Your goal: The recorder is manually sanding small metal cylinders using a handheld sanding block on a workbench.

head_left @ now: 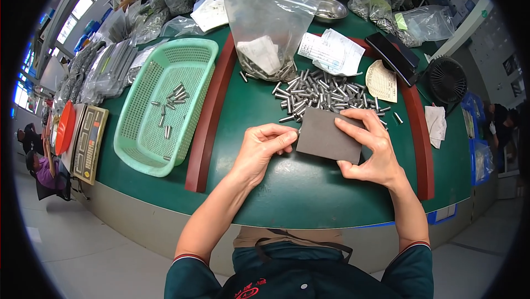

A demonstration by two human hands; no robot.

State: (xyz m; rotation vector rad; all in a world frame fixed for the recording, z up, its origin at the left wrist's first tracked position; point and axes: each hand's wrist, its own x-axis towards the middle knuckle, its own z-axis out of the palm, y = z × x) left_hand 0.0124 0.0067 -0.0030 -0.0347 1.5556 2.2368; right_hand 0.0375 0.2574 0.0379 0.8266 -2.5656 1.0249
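Observation:
My right hand (372,147) grips a flat, dark grey rectangular block (327,136), fingers over its top and right side and thumb at its lower edge. At the block's left edge my left hand (265,149) is closed in a pinch, thumb against forefinger. Whatever those fingertips hold is mostly hidden; only a tiny bright bit shows there. Just beyond the block lies a loose heap of short metal pins (323,92). Behind the heap stands a clear plastic bag (265,20) with more metal pieces and a white paper inside.
To the left, a green plastic basket (126,147) holds several pins. Dark red bars (212,117) border the green tabletop (276,202). Paper slips (334,50), a phone (391,56), a small black fan (447,80) and a scale (90,144) lie around. Other people are farther off.

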